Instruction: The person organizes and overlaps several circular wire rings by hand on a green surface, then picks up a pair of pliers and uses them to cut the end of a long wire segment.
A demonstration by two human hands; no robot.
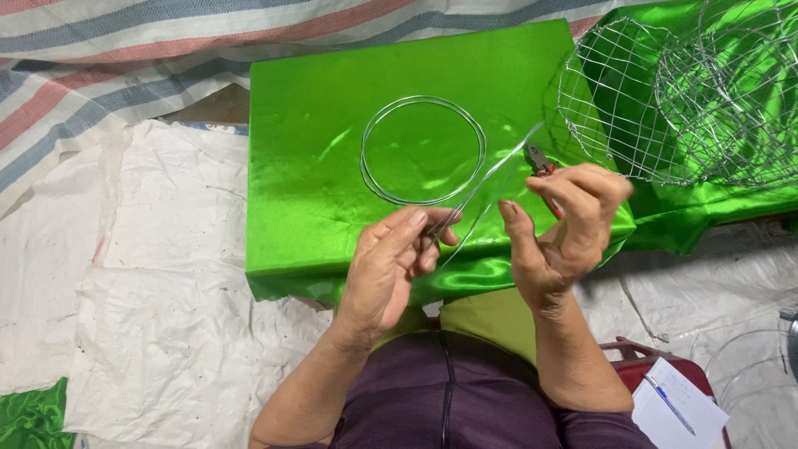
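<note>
The left hand point(391, 266) pinches a thin loose wire point(490, 179) between its closed fingers point(420, 224). The right hand point(565, 224) is curled shut around red-handled pliers point(539, 160), whose tip meets the wire just above. Beyond the fingers, a wire ring point(424, 150) lies on the green worktop point(307, 166); a wire basket point(665, 100) stands to the right.

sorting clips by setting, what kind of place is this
Probably an informal floor-level craft workspace: a wire ring lies on a green satin-covered block, wire mesh frames sit alongside, and plastic sheeting covers the ground.
</note>
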